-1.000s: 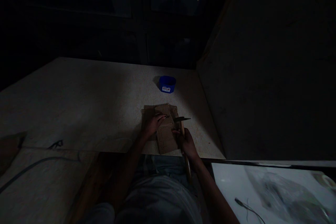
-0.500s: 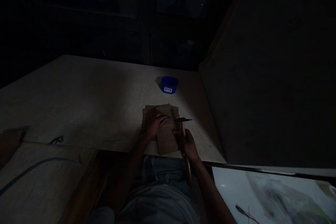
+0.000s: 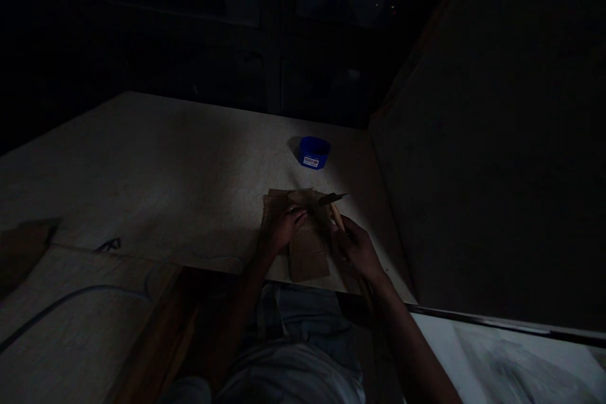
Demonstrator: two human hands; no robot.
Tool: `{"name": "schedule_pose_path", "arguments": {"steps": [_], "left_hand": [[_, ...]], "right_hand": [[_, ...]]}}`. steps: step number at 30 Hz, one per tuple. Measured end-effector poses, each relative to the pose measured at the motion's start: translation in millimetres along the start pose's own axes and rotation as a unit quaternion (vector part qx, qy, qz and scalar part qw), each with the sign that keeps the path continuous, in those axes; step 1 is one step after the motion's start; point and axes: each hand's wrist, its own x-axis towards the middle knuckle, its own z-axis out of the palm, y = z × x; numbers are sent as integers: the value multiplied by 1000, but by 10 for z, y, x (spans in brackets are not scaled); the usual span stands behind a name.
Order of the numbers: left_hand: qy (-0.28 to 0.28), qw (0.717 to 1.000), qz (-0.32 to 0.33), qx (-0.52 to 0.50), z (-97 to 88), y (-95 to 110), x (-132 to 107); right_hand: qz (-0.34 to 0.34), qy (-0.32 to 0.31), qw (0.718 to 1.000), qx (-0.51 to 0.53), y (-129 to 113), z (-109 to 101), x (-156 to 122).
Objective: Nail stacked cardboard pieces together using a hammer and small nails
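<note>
The scene is very dark. A brown cardboard piece (image 3: 307, 246) lies near the front edge of a pale speckled board (image 3: 180, 170). My left hand (image 3: 283, 227) rests on the cardboard with its fingertips pinched at a small thing I cannot make out. My right hand (image 3: 357, 247) grips the wooden handle of a hammer (image 3: 335, 205). The dark metal head is raised just above the cardboard's far right corner, close to my left fingertips.
A small blue tub (image 3: 313, 153) with a white label stands behind the cardboard. A dark upright panel (image 3: 497, 158) walls off the right side. A white sheet (image 3: 511, 366) lies at lower right. A dark cord (image 3: 71, 297) runs over a lower board at left.
The hammer head has lifted and moved away from me, and my right hand has slid up and to the right. My left hand stays on the cardboard. The view shifted slightly.
</note>
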Motion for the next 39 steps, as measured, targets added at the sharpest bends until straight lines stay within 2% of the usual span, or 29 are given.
{"name": "schedule_pose_path", "arguments": {"steps": [5, 11, 20, 27, 32, 36, 39], "left_hand": [[5, 1000, -10, -6, -7, 24, -8], [-25, 999, 24, 36, -39, 20, -23], [-30, 996, 37, 77, -33, 0, -16], [-32, 997, 19, 73, 14, -46, 0], [-29, 997, 20, 73, 3, -16, 6], [-23, 997, 10, 73, 15, -10, 20], [-15, 998, 11, 67, 20, -8, 24]], "right_hand": [[54, -24, 998, 33, 38, 39, 1], [89, -24, 995, 39, 207, 117, -27], [21, -48, 999, 1, 63, 99, -47], [-28, -55, 992, -109, 258, 190, 106], [-44, -27, 994, -93, 273, 194, 111], [-36, -64, 991, -116, 291, 187, 170], [-36, -54, 991, -113, 312, 185, 195]]}}
